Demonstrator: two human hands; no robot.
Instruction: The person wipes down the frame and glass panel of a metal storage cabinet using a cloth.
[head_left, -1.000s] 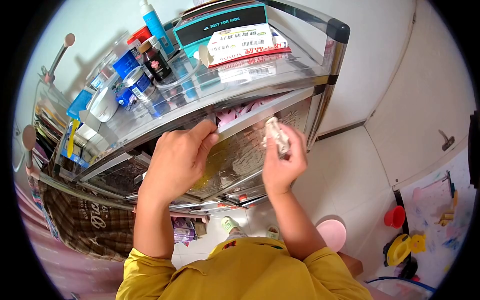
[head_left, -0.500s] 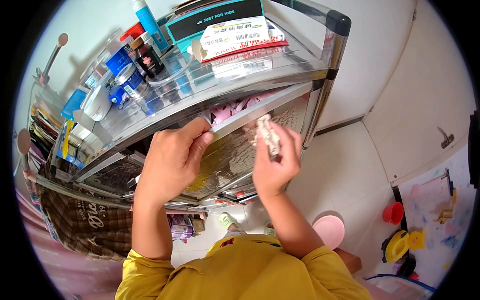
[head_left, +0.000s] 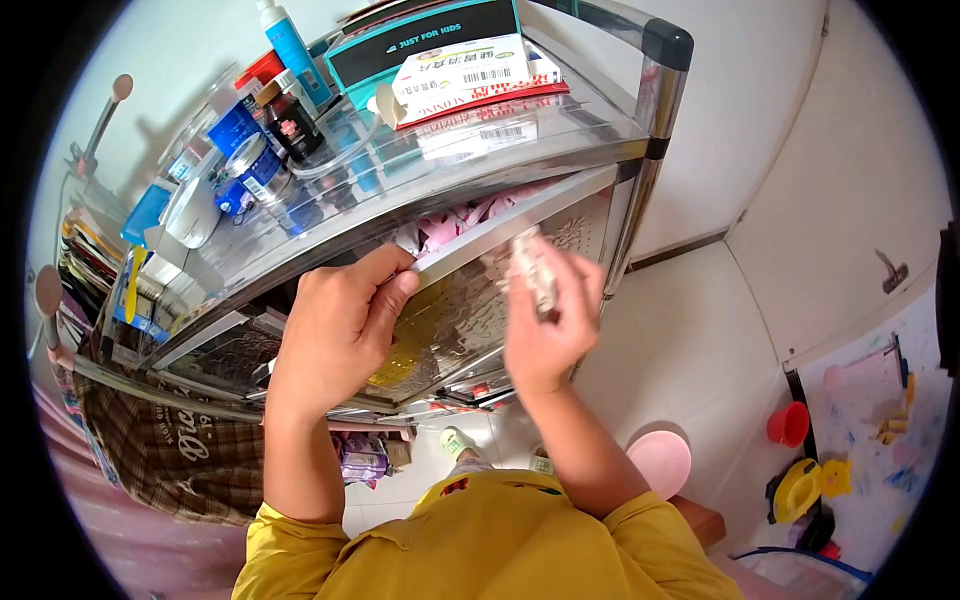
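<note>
My left hand [head_left: 335, 325] is closed over the metal top edge [head_left: 520, 225] of a framed, patterned glass cabinet door [head_left: 450, 315], its thumb on the front side. The door leans outward from the cabinet, and pink printed fabric [head_left: 442, 230] shows in the gap behind it. In my right hand [head_left: 555, 330] is a crumpled whitish cloth [head_left: 530, 265], pinched between thumb and fingers. It is against or just in front of the glass, to the right of my left hand; motion blurs it, so contact is hard to judge.
Boxes [head_left: 465, 65], a dark bottle [head_left: 292, 125], a blue-labelled jar [head_left: 258, 165] and a white bowl [head_left: 192, 212] stand on the cabinet top [head_left: 400, 165]. A brown plaid garment [head_left: 165, 440] hangs at left. On the floor at right is a pink basin [head_left: 660, 462].
The cloth and the fingers of my right hand have shifted slightly and are blurred now. My left hand keeps its grip on the door edge. The whole view has moved a little.
</note>
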